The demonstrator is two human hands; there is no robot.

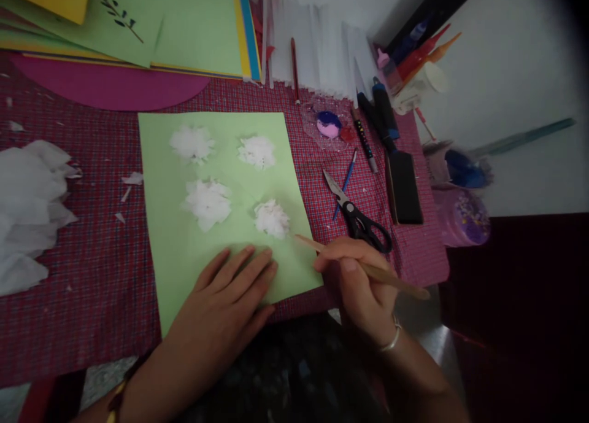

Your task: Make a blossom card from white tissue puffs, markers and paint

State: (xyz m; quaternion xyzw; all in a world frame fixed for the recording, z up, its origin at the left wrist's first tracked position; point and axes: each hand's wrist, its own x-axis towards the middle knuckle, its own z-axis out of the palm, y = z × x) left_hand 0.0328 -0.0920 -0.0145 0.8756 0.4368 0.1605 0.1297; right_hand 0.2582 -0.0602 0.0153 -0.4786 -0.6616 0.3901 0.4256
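Note:
A light green sheet of paper [248, 183] lies on the checked cloth, with several fluffy white paper flowers [272, 218] on it in two rows. My left hand [230, 294] rests flat near the sheet's lower edge, fingers stretched out. At the sheet's right edge, my right hand [363, 282] pinches a wooden paintbrush [381, 275] like a pen. Its thin tip points left and hovers close beside the lower right flower; whether it touches the paper I cannot tell. Black-handled scissors [356, 214] and a blue paintbrush [346, 183] lie beyond my right hand.
A clear paint dish [329, 125] holds blue, pink and red paint. A phone [405, 188] lies on the right, near paint bottles [421, 54] and a purple jar [462, 217]. Crumpled white tissue [27, 214] is at left. Coloured sheets [197, 30] are stacked at the back.

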